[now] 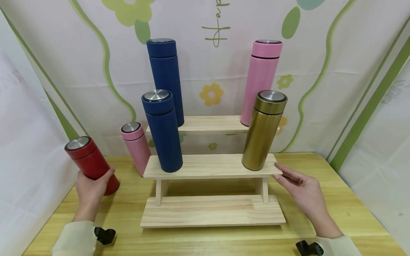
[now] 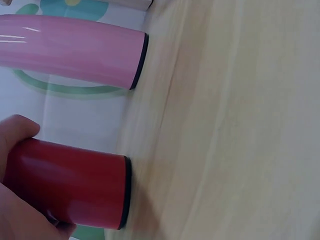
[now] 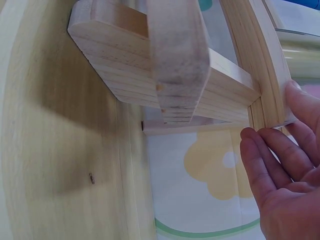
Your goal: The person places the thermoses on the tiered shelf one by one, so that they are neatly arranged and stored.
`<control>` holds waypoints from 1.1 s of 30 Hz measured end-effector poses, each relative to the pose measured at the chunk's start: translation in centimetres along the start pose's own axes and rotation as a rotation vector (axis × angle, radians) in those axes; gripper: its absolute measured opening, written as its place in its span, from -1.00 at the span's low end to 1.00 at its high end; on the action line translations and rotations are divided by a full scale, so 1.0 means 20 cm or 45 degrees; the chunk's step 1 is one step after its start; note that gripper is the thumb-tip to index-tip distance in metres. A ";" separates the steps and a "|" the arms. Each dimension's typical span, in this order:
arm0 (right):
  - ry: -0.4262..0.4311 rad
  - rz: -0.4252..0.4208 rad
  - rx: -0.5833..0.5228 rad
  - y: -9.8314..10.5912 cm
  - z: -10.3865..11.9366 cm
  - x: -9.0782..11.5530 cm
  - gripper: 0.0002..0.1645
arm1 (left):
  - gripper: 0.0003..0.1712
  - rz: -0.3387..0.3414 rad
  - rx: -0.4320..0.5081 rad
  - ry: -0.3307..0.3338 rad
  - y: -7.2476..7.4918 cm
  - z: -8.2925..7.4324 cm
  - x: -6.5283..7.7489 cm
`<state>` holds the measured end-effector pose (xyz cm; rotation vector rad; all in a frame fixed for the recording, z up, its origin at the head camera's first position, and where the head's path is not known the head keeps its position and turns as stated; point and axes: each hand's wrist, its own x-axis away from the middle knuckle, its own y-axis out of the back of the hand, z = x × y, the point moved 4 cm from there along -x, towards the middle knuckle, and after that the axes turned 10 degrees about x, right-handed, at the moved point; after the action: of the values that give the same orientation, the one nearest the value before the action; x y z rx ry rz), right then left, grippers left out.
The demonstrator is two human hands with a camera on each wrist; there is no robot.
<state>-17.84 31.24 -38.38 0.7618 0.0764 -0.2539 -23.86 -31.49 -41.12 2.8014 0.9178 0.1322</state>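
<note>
On the left, my left hand (image 1: 91,188) grips a red thermos bottle (image 1: 93,160) around its lower half. The bottle leans a little in the head view, its dark base (image 2: 126,192) close over the table. A short pink thermos (image 1: 137,149) stands just right of it, beside the stand. My right hand (image 1: 304,192) pinches the right end of the middle shelf of a tiered wooden stand (image 1: 211,167), thumb on one face and fingers under the edge. That shelf carries a blue thermos (image 1: 163,131) at its left and a gold thermos (image 1: 265,131) at its right.
The rear shelf (image 1: 211,123) holds a tall blue thermos (image 1: 166,78) on the left and a tall pink one (image 1: 261,81) on the right. The low front shelf (image 1: 211,213) is bare wood. A flower-printed cloth (image 1: 237,96) hangs behind the wooden table (image 1: 336,199).
</note>
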 end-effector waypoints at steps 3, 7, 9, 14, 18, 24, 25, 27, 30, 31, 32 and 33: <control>0.004 0.000 0.001 0.00 0.00 0.00 -0.37 | 0.02 -0.002 0.028 0.004 0.00 0.01 -0.01; 0.000 0.003 0.000 0.00 0.00 0.00 -0.37 | 0.04 -0.009 0.057 0.018 0.00 0.02 -0.01; -0.003 0.003 -0.004 0.00 0.00 0.00 -0.37 | 0.05 -0.006 0.055 0.021 0.01 0.03 -0.01; -0.006 0.002 -0.014 0.00 -0.01 0.00 -0.36 | 0.06 -0.002 0.009 0.020 0.02 0.04 -0.02; -0.009 -0.001 -0.013 0.00 -0.01 0.00 -0.36 | 0.04 -0.015 -0.018 0.006 0.02 0.04 -0.02; -0.015 -0.001 -0.012 -0.01 -0.01 0.00 -0.37 | -0.02 -0.020 0.026 -0.004 0.04 0.02 -0.01; -0.015 0.000 -0.009 -0.01 -0.01 0.00 -0.37 | -0.04 -0.023 0.037 -0.001 0.05 0.01 0.00; -0.016 -0.005 0.004 -0.01 -0.01 0.00 -0.37 | -0.06 -0.025 0.062 0.013 0.06 0.01 0.01; -0.016 -0.017 0.030 0.00 0.00 -0.01 -0.37 | -0.07 -0.020 0.064 0.017 0.08 -0.01 0.04; -0.016 -0.020 0.036 0.00 0.00 -0.01 -0.37 | -0.07 -0.015 0.059 0.018 0.09 -0.01 0.05; -0.015 -0.021 0.040 0.00 0.00 -0.01 -0.37 | -0.07 -0.010 0.059 0.021 0.09 -0.02 0.07; -0.013 -0.021 0.043 0.00 0.00 -0.01 -0.37 | -0.07 -0.009 0.055 0.022 0.09 -0.03 0.08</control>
<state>-18.00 31.30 -38.44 0.7934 0.0688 -0.2753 -21.58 -31.91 -40.06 2.8404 0.9447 0.1372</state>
